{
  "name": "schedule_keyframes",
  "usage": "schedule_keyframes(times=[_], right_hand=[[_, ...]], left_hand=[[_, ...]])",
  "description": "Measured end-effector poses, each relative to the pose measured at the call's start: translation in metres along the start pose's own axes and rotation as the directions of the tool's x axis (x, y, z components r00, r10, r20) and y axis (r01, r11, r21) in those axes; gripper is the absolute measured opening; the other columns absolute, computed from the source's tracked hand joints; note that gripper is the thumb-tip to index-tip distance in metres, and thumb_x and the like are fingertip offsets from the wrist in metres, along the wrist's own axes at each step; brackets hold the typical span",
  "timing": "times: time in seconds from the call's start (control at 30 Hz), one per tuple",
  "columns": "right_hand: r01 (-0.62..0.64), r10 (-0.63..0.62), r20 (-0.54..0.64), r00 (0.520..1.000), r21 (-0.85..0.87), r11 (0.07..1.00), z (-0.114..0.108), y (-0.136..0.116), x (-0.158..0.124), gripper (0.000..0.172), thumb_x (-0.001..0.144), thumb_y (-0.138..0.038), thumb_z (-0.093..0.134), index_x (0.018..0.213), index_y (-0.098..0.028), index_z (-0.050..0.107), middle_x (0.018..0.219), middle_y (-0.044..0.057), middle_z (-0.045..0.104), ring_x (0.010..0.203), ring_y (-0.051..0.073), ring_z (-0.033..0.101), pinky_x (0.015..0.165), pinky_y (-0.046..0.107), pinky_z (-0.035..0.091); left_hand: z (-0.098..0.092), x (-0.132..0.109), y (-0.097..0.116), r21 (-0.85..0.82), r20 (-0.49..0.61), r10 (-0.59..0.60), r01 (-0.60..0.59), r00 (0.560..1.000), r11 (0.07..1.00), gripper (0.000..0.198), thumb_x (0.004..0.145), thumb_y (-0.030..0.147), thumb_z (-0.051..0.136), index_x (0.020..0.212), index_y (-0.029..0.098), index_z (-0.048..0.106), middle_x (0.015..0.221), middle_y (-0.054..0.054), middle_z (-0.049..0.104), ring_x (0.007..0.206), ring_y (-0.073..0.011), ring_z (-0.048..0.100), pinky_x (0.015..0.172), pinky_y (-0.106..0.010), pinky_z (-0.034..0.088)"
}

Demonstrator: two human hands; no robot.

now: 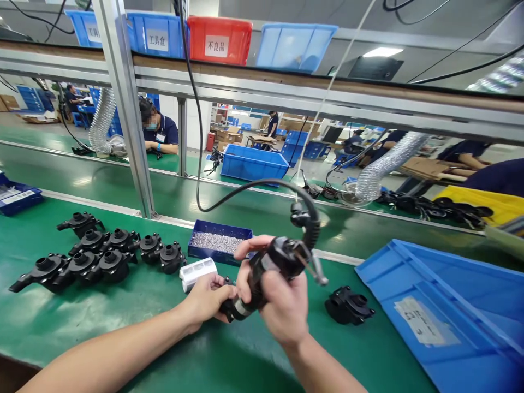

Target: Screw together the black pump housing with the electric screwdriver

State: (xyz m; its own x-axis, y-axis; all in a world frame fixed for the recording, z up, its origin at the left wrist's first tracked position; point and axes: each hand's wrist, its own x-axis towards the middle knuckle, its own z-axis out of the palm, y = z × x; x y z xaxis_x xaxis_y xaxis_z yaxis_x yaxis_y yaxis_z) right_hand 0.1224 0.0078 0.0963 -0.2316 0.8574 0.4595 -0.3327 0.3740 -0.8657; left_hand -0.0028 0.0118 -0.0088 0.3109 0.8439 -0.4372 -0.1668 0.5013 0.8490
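My right hand (282, 303) is wrapped round a black powered screwdriver (273, 267) that hangs from a black cable (245, 188), held tilted above the green bench mat. My left hand (207, 297) is closed at the tool's lower tip, pinching something small and dark that I cannot make out. A single black plastic housing (347, 305) lies on the mat just right of my hands. A small white block (197, 271) lies just beyond my left hand. Behind it stands a shallow blue tray of small silver screws (219, 243).
Several black housings (98, 254) lie grouped at the left on the mat. A blue bin lid (450, 316) lies at the right. Beyond a metal rail runs a green conveyor (123, 185) with a blue crate (254, 164). Other people work at far benches. Bins line an overhead shelf.
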Motion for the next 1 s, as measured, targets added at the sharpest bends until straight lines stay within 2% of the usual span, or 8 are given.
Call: schedule_keyframes(times=[0.1,0.2,0.33,0.63,0.73,0.8,0.87,1.0], right_hand=[[-0.095,0.084,0.059,0.995,0.214,0.972,-0.014,-0.023,0.013,0.044,0.093,-0.055,0.066,0.120,-0.021,0.072,0.106,0.010,0.064,0.057,0.016,0.061,0.052,0.031,0.045],[-0.092,0.080,0.055,0.995,0.250,0.964,-0.027,-0.027,0.021,0.046,0.086,-0.052,0.070,0.119,-0.021,0.076,0.102,0.010,0.066,0.058,0.019,0.064,0.053,0.030,0.045],[-0.082,0.071,0.049,0.996,0.286,0.955,-0.031,-0.009,0.023,0.049,0.082,-0.052,0.071,0.120,-0.022,0.077,0.100,0.010,0.066,0.058,0.019,0.064,0.053,0.029,0.045],[-0.074,0.063,0.051,0.997,0.253,0.965,-0.030,0.016,0.024,0.048,0.086,-0.058,0.072,0.118,-0.022,0.075,0.100,0.009,0.066,0.056,0.015,0.062,0.053,0.026,0.044],[-0.045,0.015,0.157,0.988,0.195,0.980,-0.033,0.025,0.024,0.042,0.092,-0.056,0.073,0.121,-0.025,0.067,0.099,0.006,0.065,0.050,0.008,0.054,0.048,0.021,0.039],[-0.072,0.032,0.249,0.968,0.152,0.986,-0.033,0.030,0.023,0.036,0.094,-0.046,0.077,0.118,-0.025,0.061,0.088,0.001,0.063,0.047,0.005,0.047,0.045,0.018,0.036],[-0.101,0.089,0.211,0.973,0.049,0.994,-0.030,0.032,0.022,0.030,0.095,-0.036,0.077,0.111,-0.022,0.056,0.077,-0.003,0.059,0.046,0.005,0.044,0.044,0.018,0.038],[-0.152,0.152,-0.010,0.988,-0.127,0.980,-0.017,0.028,0.022,0.027,0.097,-0.033,0.075,0.108,-0.019,0.055,0.077,-0.001,0.058,0.048,0.007,0.047,0.046,0.021,0.041]], left_hand=[[0.004,-0.001,-0.008,-0.018,-0.014,-0.033,0.033,0.999,0.999,0.056,0.061,0.044,0.077,0.100,0.014,0.050,0.082,-0.006,0.066,0.063,-0.0174,0.062,0.049,-0.029,0.057],[0.010,-0.004,-0.014,-0.052,-0.003,-0.077,0.076,0.997,0.996,0.063,0.054,0.045,0.077,0.101,0.014,0.049,0.083,-0.004,0.063,0.062,-0.0165,0.060,0.046,-0.028,0.055],[0.014,-0.006,-0.019,-0.051,-0.017,-0.094,0.093,0.995,0.994,0.057,0.055,0.043,0.073,0.098,0.016,0.047,0.082,-0.002,0.060,0.061,-0.0150,0.058,0.043,-0.026,0.052],[0.017,-0.009,-0.011,-0.020,-0.032,-0.127,0.126,0.991,0.992,0.034,0.072,0.024,0.068,0.098,0.016,0.048,0.082,-0.001,0.054,0.072,-0.0157,0.058,0.045,-0.022,0.054],[0.016,-0.008,-0.013,-0.025,-0.014,-0.116,0.115,0.993,0.993,0.035,0.070,0.027,0.069,0.096,0.017,0.048,0.081,-0.001,0.053,0.072,-0.0156,0.057,0.045,-0.023,0.054],[0.015,-0.005,-0.016,-0.032,-0.001,-0.104,0.104,0.995,0.994,0.040,0.065,0.031,0.071,0.096,0.017,0.048,0.081,-0.001,0.053,0.072,-0.0161,0.057,0.045,-0.024,0.054],[0.013,-0.003,-0.019,-0.038,0.009,-0.092,0.092,0.996,0.995,0.045,0.061,0.035,0.071,0.095,0.018,0.048,0.082,-0.001,0.053,0.072,-0.0167,0.057,0.045,-0.024,0.054],[0.013,-0.001,-0.022,-0.031,0.013,-0.075,0.075,0.997,0.997,0.050,0.057,0.041,0.071,0.094,0.018,0.047,0.082,-0.002,0.054,0.071,-0.0174,0.057,0.044,-0.025,0.053]])
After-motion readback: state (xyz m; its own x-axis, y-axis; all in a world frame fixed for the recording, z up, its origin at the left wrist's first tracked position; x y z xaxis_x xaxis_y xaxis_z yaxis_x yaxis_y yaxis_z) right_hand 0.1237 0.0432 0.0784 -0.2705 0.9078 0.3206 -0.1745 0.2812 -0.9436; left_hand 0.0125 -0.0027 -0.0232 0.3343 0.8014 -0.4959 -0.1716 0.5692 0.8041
